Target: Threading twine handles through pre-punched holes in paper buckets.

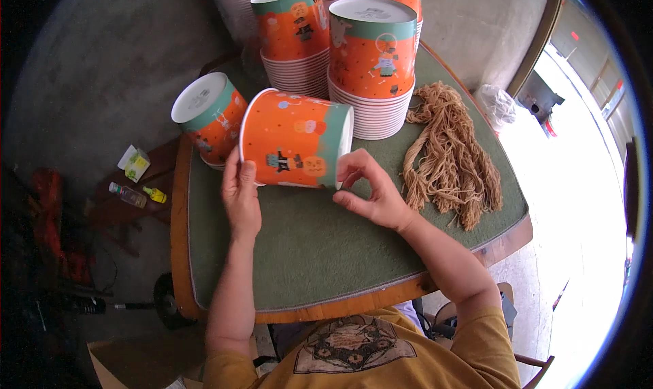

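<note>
An orange and green paper bucket (292,141) lies tilted on its side in the air over the table, its white rim to the left and its base to the right. My left hand (242,195) grips it at the rim, thumb on the outer wall and fingers reaching round the edge. At the base edge is my right hand (371,190), its fingers curled toward the thumb; whether something thin sits between the fingertips is hidden. Just behind on the left, another bucket (211,113) stands upside down. A bundle of tan twine (452,154) lies to the right of my right hand.
Tall stacks of upturned buckets, one on the left (294,32) and one on the right (374,56), stand at the back of the green-covered table (326,253). Small bottles (128,195) rest on a low bench at left. A cardboard box (146,355) is on the floor.
</note>
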A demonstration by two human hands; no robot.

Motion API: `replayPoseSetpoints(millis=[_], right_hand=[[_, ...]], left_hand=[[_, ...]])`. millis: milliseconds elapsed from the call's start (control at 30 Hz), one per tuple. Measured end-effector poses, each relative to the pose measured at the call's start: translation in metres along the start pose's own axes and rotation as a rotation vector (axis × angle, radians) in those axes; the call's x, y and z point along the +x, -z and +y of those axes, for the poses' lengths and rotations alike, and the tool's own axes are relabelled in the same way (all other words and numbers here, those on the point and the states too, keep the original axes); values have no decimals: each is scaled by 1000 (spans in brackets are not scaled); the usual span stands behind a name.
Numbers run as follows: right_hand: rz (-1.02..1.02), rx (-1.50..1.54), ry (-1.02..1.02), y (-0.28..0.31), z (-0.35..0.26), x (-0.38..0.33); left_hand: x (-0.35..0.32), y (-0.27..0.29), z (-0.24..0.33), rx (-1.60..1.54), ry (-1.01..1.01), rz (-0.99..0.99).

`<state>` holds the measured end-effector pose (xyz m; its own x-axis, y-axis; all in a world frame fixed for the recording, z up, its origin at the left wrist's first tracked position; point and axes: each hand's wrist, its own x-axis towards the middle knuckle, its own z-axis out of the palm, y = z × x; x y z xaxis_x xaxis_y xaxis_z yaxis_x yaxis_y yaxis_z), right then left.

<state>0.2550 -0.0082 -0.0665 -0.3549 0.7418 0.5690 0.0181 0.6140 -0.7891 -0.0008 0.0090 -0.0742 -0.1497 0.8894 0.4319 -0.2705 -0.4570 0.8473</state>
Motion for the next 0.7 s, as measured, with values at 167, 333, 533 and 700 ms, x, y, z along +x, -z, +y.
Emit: replayPoseSetpoints(millis=[167,333,533,700], right_hand=[[-77,-362,234,-7,-18,2],[-9,-604,334,-9,-25,-1],[22,-693,392,-5,-22,-4],[6,-687,397,-5,-21,-5]], left_hand=[[6,2,14,-122,25,82],[5,10,11,-247,177,171],[4,10,6,-333,273,158],[4,13,5,-320,297,163]])
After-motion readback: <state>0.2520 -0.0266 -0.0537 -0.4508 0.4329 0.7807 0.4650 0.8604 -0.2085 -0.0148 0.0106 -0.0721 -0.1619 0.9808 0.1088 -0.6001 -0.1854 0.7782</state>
